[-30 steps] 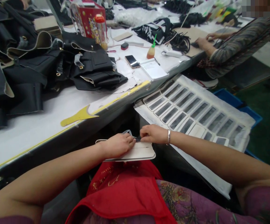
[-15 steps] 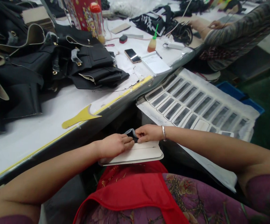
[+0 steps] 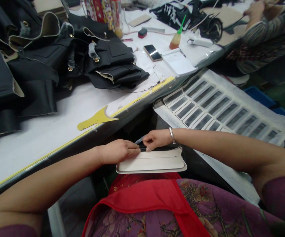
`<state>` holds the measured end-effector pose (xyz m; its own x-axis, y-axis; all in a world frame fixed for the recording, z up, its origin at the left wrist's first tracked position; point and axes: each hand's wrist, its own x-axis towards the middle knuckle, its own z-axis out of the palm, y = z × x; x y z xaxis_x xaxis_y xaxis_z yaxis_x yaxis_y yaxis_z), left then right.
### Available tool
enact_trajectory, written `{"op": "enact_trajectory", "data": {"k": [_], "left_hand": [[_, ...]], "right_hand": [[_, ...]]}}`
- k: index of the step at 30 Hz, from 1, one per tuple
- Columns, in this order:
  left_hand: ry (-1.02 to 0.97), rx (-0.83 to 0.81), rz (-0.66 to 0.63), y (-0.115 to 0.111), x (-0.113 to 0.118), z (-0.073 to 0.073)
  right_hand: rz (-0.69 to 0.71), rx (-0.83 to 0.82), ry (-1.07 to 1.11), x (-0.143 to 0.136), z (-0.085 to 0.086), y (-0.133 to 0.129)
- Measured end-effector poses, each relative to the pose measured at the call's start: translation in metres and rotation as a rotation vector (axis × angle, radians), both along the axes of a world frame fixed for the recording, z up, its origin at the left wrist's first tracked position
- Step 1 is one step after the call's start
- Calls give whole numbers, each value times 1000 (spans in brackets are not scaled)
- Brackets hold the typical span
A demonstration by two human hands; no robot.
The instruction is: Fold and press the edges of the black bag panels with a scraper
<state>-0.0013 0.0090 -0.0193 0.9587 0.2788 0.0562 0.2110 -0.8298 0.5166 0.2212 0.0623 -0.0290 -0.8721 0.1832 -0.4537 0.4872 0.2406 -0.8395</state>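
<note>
Pinching a dark strip (image 3: pixel 142 147) between them, the left hand (image 3: pixel 119 151) and right hand (image 3: pixel 155 139) meet fingertip to fingertip at the upper edge of a pale panel (image 3: pixel 152 162). That panel lies just below both hands, over a red apron (image 3: pixel 142 200). Beyond the hands runs the surface (image 3: pixel 34 138), with black bags (image 3: pixel 58 62) and 1 phone (image 3: pixel 153 52) farther off.

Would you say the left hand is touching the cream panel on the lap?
Touching: the head view shows the left hand resting its fingers on the cream panel at its top edge.
</note>
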Motion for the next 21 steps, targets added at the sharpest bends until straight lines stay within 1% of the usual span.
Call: {"op": "enact_trajectory", "data": {"k": [5, 8, 11, 14, 16, 18, 19, 21], "left_hand": [[4, -27, 41, -3, -20, -1], [36, -15, 74, -7, -29, -2], [95, 46, 85, -12, -32, 0], [164, 125, 115, -20, -30, 3], [206, 177, 156, -26, -27, 5], [255, 236, 217, -34, -24, 6], [283, 263, 253, -38, -23, 7], [331, 306, 329, -47, -23, 9]], "right_hand": [[23, 7, 19, -24, -4, 2], [30, 10, 42, -38, -7, 1], [3, 36, 78, -49, -8, -2], [-48, 55, 78, -54, -11, -4], [-92, 93, 52, -51, -11, -5], [-165, 173, 27, -41, -6, -6], [-222, 222, 23, -33, 0, -9], [-367, 338, 44, -6, 16, -20]]}}
